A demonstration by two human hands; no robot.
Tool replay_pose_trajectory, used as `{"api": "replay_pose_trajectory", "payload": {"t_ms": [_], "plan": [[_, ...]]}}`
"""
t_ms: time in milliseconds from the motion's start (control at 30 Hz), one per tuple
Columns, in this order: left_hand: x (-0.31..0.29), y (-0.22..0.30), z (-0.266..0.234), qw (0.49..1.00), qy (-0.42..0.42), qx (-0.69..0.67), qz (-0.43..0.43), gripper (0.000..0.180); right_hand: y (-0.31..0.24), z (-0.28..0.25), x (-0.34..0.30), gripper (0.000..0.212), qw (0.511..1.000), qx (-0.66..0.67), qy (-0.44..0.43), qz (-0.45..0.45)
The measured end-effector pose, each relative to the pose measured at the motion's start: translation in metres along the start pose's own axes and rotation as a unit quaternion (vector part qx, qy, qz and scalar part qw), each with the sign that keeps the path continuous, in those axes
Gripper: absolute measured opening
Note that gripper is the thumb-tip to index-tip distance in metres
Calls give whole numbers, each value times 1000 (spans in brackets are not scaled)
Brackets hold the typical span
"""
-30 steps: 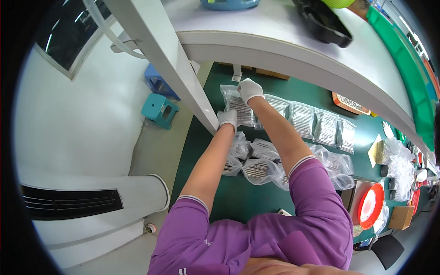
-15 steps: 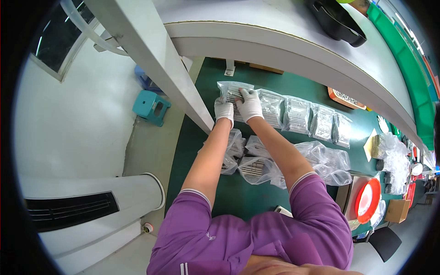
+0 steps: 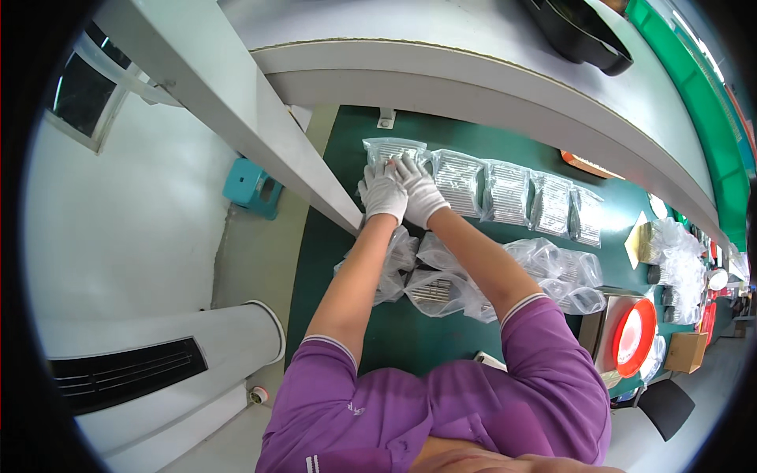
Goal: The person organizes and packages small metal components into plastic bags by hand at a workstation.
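My left hand (image 3: 384, 195) and my right hand (image 3: 420, 191), both in white gloves, lie side by side on the leftmost clear plastic bag (image 3: 394, 147) of the far row. Their fingers are stretched out flat over it and hide its middle and near part. Silvery rod-like pieces show through the plastic. To the right, in the same row, lie several similar bags (image 3: 507, 191) of parallel metal rods. Nearer to me, partly under my forearms, is another row of looser, crumpled bags (image 3: 435, 293), also with metal pieces inside.
A white post (image 3: 236, 110) stands left of my hands, and a shelf edge (image 3: 473, 59) crosses above the green table (image 3: 394, 339). At the right sits a scale with a red dish (image 3: 633, 337), near a cardboard box (image 3: 686, 352). A teal stool (image 3: 251, 188) is by the wall.
My right hand has shifted left, next to my left hand. The left has moved from the bag's near left side onto its top, with fingers extended. The view has shifted slightly.
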State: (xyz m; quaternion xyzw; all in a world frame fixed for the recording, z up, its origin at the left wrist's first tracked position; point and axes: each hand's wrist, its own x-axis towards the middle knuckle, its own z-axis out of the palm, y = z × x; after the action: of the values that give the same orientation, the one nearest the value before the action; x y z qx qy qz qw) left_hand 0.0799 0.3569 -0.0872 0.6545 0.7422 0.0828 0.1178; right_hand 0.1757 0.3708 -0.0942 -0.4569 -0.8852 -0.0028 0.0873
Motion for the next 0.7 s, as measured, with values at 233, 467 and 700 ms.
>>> {"api": "replay_pose_trajectory", "payload": {"t_ms": [233, 467, 700], "plan": [[-1, 12, 3, 995, -2, -60, -75, 55, 52, 40, 7, 64, 913, 387, 116, 51], [7, 3, 13, 993, -35, -91, -72, 59, 17, 50, 8, 65, 893, 329, 180, 247], [5, 20, -21, 981, -147, -53, -114, 56, 22, -2, -2, 62, 887, 341, -37, 308]]}}
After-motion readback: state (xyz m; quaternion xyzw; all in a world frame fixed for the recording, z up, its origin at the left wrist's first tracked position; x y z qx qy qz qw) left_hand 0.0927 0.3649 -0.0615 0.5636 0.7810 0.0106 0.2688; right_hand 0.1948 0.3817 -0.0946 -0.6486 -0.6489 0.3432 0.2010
